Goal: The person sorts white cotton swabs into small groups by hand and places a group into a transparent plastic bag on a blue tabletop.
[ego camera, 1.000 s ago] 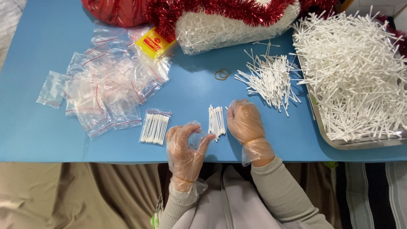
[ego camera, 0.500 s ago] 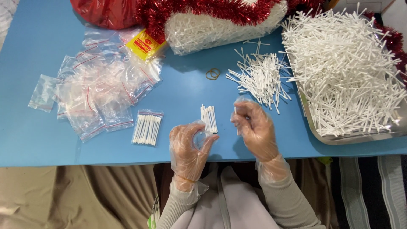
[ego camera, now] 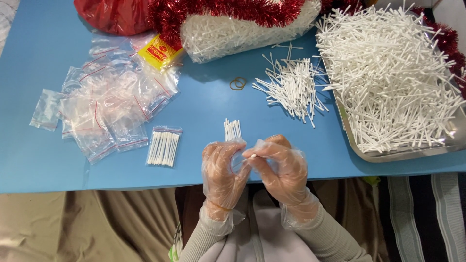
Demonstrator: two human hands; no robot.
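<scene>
Head cam: both hands in thin clear plastic gloves meet at the blue table's near edge. Left hand curls around a small bunch of white cotton swabs sticking up. Right hand pinches one swab tip. Filled little bag sits just left.

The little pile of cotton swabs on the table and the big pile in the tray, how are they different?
The little pile lies loose on the blue table; the big pile fills a metal tray. The little pile is thin and flat; the big pile is heaped high. Both are white swabs, jumbled every way.
</scene>
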